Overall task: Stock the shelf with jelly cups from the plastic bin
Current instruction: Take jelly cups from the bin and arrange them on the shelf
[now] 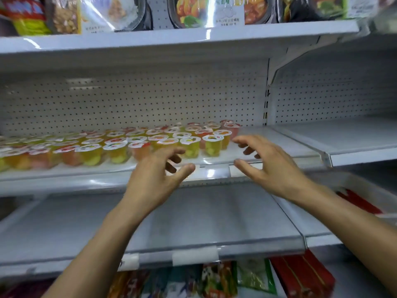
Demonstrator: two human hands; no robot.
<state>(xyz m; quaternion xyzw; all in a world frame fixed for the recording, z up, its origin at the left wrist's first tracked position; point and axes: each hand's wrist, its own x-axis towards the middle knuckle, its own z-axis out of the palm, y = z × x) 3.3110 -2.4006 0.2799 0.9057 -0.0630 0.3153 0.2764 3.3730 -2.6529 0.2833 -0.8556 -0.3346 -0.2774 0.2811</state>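
Translucent jelly cups (211, 145) stand just beyond my hands, their rows running off leftward. My left hand (156, 179) is nearer them, my right hand (272, 168) off their right end. Both hands are spread and empty.

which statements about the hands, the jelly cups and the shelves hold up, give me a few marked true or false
1. The left hand and the right hand both hold nothing. True.
2. The jelly cups stand on the top shelf. False: they stand on the middle shelf, below the meal trays.
3. The jelly cups fill the middle shelf to its right end. False: a bare stretch lies beyond the last cup on the right.
4. Packaged bags show at the bottom of the view. True.
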